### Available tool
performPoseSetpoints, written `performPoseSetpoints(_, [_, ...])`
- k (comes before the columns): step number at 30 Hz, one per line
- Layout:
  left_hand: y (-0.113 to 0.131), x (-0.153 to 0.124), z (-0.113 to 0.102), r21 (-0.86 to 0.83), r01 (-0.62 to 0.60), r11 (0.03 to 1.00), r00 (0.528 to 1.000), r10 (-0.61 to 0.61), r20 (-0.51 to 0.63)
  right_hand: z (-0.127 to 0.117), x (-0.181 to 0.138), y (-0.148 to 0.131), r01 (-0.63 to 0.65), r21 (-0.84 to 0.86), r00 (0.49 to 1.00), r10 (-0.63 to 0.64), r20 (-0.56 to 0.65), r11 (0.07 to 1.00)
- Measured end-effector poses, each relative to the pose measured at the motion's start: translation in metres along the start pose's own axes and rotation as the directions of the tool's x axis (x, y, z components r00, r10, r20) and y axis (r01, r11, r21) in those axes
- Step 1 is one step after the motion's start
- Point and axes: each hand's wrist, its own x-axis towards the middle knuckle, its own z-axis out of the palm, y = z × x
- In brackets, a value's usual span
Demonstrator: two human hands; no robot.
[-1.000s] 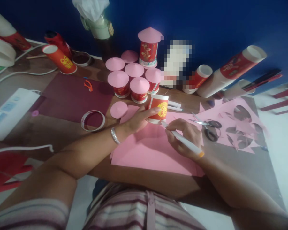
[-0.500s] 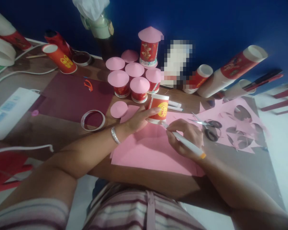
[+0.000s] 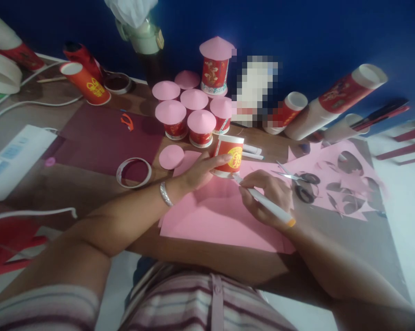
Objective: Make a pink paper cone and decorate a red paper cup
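Note:
My left hand grips a red paper cup with a yellow character, standing upside down on a pink paper sheet. My right hand is closed round a white pen with an orange end, its tip touching the sheet at the cup's base. A silver bracelet circles my left wrist.
Several red cups with pink cone lids stand behind. A pink paper disc, tape ring, dark red sheet, scissors on cut pink paper, lying cup stacks, and white cables surround.

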Motion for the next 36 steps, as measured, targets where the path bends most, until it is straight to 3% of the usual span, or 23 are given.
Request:
performPoseSetpoints(9, [-0.0009,0.0008,0.0001,-0.014,-0.018,1.0,1.0,0.019,0.015,0.0023,-0.0014,0.0019,0.0,-0.016,1.0,0.0,-0.006,1.0])
performPoseSetpoints(21, [0.0015,-0.0022,0.001,0.055,-0.002,0.999,1.0,0.002,0.01,-0.0059,0.0033,-0.0073,-0.133,0.009,0.989,0.133,0.071,0.991])
performPoseSetpoints(28, [0.001,-0.0005,0.0008,0.033,-0.017,0.999,0.998,0.015,0.06,-0.0047,0.0019,-0.0059,-0.085,0.031,0.996,0.084,0.017,0.996])
performPoseSetpoints(36, [0.0021,-0.0013,0.0019,0.055,0.002,0.998,1.0,-0.003,0.03,-0.0017,0.0002,-0.0013,-0.021,0.019,1.0,0.021,0.005,1.0])
